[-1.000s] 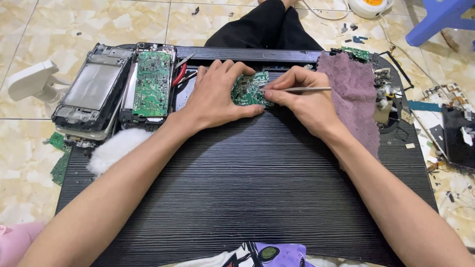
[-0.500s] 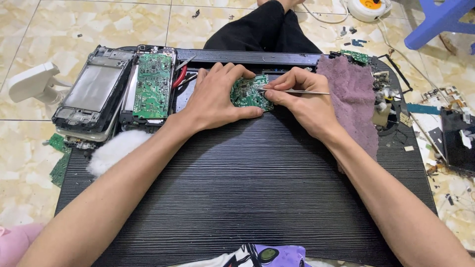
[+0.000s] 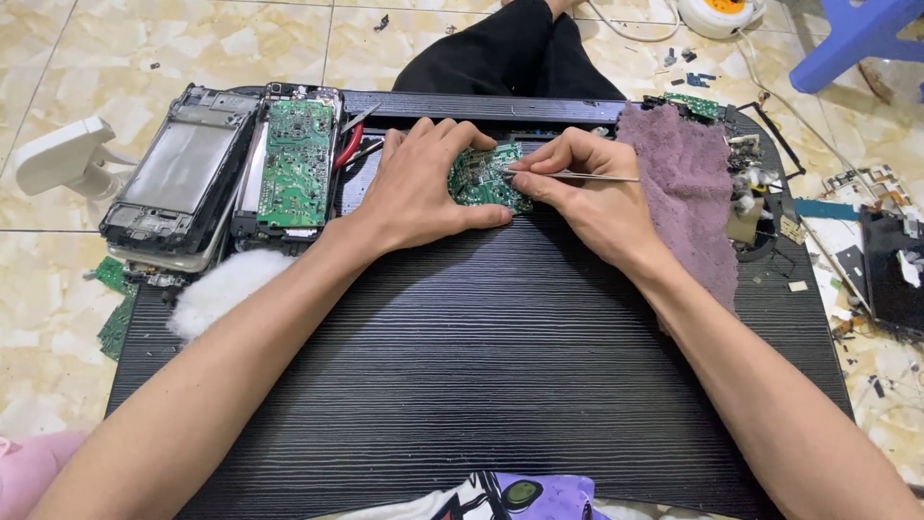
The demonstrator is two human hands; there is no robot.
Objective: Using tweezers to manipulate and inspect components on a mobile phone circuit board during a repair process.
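A small green circuit board lies near the far edge of a black ribbed work board. My left hand rests flat over the circuit board's left side and pins it down. My right hand pinches thin metal tweezers, whose tip touches the circuit board's top surface.
An opened phone frame and a larger green circuit board sit at the far left, with red-handled pliers beside them. A purple cloth lies at right, white cotton at left. Loose parts litter the tiled floor at right.
The hands have stayed almost in place; my right hand with the tweezers shifted slightly over the small circuit board.
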